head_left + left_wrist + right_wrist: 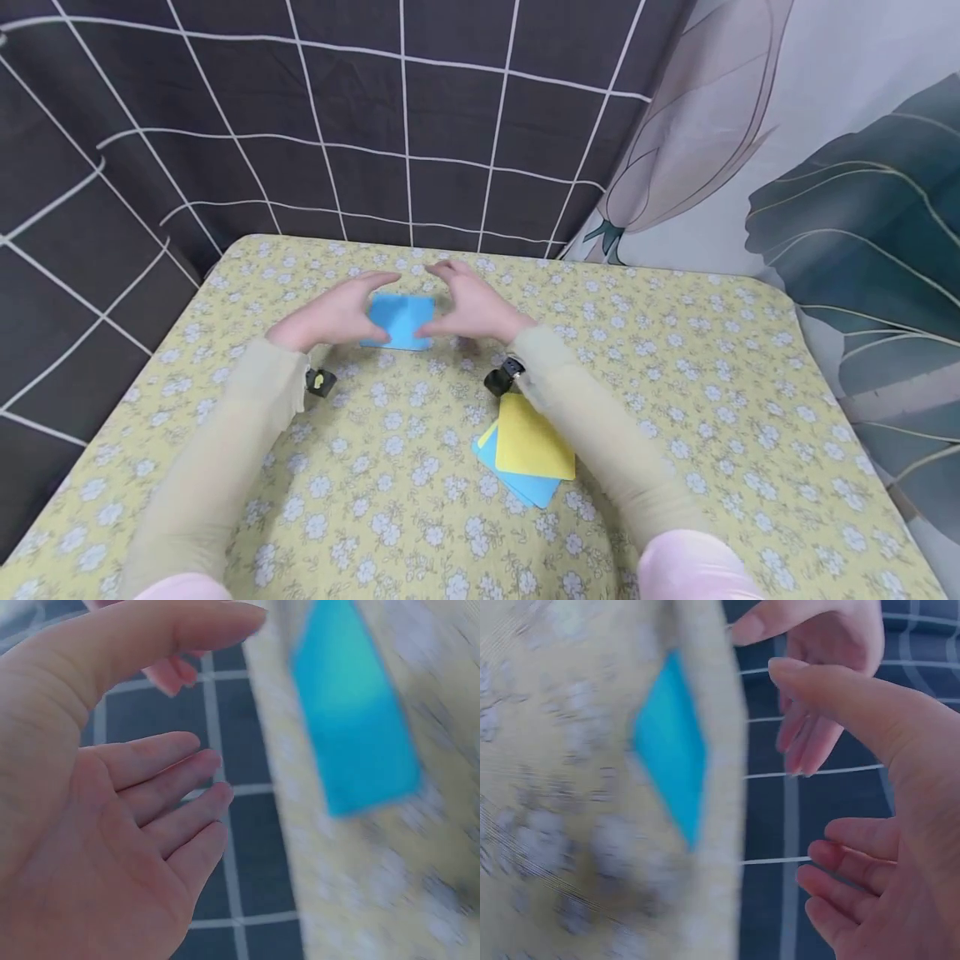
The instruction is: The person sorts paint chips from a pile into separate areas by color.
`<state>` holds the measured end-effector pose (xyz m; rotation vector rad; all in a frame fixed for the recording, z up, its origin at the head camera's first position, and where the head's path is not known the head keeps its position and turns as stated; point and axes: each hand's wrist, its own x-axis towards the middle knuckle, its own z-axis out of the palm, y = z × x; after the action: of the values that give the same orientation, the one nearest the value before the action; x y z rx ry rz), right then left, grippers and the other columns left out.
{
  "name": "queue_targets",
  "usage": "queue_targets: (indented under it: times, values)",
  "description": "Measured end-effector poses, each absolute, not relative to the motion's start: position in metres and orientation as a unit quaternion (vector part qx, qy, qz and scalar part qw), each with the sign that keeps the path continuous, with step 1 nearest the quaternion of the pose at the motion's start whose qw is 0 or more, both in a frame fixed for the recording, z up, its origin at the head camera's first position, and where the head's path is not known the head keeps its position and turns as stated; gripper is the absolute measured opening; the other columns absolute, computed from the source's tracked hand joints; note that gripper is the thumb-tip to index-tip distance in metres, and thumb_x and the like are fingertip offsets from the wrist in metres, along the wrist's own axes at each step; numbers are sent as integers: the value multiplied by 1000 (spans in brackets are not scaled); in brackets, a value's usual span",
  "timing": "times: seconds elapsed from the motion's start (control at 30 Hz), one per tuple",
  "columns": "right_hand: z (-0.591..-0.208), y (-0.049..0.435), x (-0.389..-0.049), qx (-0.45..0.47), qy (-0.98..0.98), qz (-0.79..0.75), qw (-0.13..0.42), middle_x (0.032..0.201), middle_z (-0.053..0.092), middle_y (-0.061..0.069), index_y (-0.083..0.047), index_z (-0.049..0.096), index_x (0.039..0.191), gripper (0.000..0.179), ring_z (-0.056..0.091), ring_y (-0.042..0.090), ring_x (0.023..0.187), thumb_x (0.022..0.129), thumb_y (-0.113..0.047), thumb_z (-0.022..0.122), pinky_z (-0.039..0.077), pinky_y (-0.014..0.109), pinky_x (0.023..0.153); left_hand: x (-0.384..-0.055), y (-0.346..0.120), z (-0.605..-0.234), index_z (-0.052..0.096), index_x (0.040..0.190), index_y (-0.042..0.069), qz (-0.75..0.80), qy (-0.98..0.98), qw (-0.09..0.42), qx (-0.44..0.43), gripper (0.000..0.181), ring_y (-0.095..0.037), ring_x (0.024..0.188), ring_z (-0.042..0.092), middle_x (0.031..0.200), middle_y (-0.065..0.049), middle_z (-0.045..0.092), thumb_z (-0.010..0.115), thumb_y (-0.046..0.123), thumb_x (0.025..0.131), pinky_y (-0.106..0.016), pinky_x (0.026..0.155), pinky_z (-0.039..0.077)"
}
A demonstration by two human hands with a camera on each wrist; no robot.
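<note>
A blue sheet of paper lies on the flowered cloth near the far side of the table. My left hand hovers at its left, the fingers spread and nothing held. On the other side, my right hand faces it in the same loose, spread pose, also holding nothing. In the left wrist view the blue sheet shows apart from the left hand. The right wrist view has the blue sheet apart from the right hand.
A small pile of yellow paper and blue paper lies by my right forearm. Yellow flowered cloth covers the table. A dark gridded curtain hangs behind it, and a leaf-patterned curtain is at the right.
</note>
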<state>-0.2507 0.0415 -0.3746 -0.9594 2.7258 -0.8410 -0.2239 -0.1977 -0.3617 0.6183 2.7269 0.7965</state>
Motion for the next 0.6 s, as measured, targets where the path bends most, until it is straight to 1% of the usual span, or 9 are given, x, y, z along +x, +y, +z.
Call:
queue_targets:
  times: [0.13,0.2,0.3,0.47,0.6]
  values:
    - [-349,65,-237,-326,899,-293,32,149,44,9,-4,40,155,101,47,25,134,78,-52,85,41,40,111,-208,-180,-343,37,156,2,266,932,87,231,98,-41,147,28,161,-20,32,89,22,76,-62,116,26]
    - [-340,78,-228,-332,898,-288,20,148,45,8,-4,40,155,99,48,24,133,79,-52,84,42,39,111,-200,-171,-337,36,156,1,263,929,79,248,98,-40,147,28,161,-20,33,89,25,76,-61,117,26]
    - [-331,101,-214,-337,901,-272,8,150,45,8,-4,41,155,97,46,25,135,81,-50,84,40,42,113,-188,-157,-334,36,156,0,262,924,75,269,99,-39,147,29,161,-19,33,88,29,78,-60,117,25]
    - [-336,143,-187,-339,910,-237,15,153,43,11,-4,40,155,96,44,30,137,81,-47,85,39,49,113,-165,-130,-348,34,157,0,263,910,92,307,100,-35,148,29,161,-16,32,87,37,80,-52,120,23]
    - [-351,171,-163,-329,921,-204,31,155,43,13,-4,41,155,102,45,34,137,78,-54,85,40,53,111,-147,-109,-363,35,156,-1,250,898,107,345,103,-33,148,29,161,-15,33,87,45,79,-47,121,22]
